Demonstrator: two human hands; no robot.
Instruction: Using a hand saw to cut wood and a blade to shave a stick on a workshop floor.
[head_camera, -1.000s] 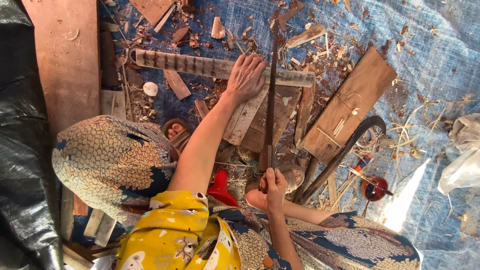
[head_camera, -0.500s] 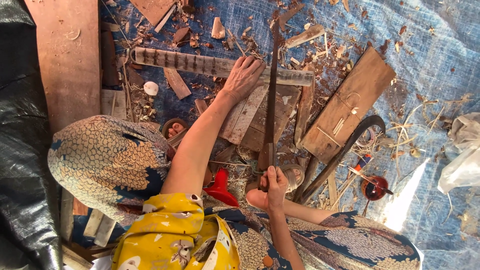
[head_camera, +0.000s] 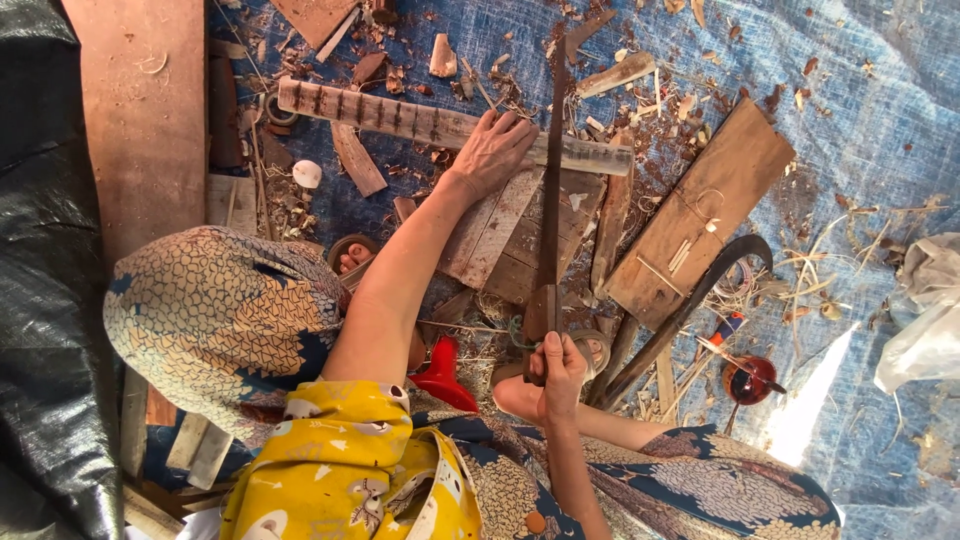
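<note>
My left hand (head_camera: 492, 150) presses flat on a long, pale notched wooden strip (head_camera: 380, 112) that lies across stacked boards (head_camera: 500, 235). My right hand (head_camera: 556, 368) is closed on the handle of a long dark hand saw (head_camera: 552, 200). The saw's blade runs away from me and crosses the strip just right of my left hand's fingers. My knees, in patterned cloth (head_camera: 215, 315), frame the work on both sides, and my yellow shirt (head_camera: 340, 470) fills the bottom of the view.
A blue tarp (head_camera: 860, 110) strewn with wood chips and shavings covers the ground. A wide plank (head_camera: 145, 120) lies at the left, a brown board (head_camera: 700, 215) and a curved dark bar (head_camera: 690, 300) at the right. A red object (head_camera: 445, 370) and a small red pot (head_camera: 750, 380) lie near me.
</note>
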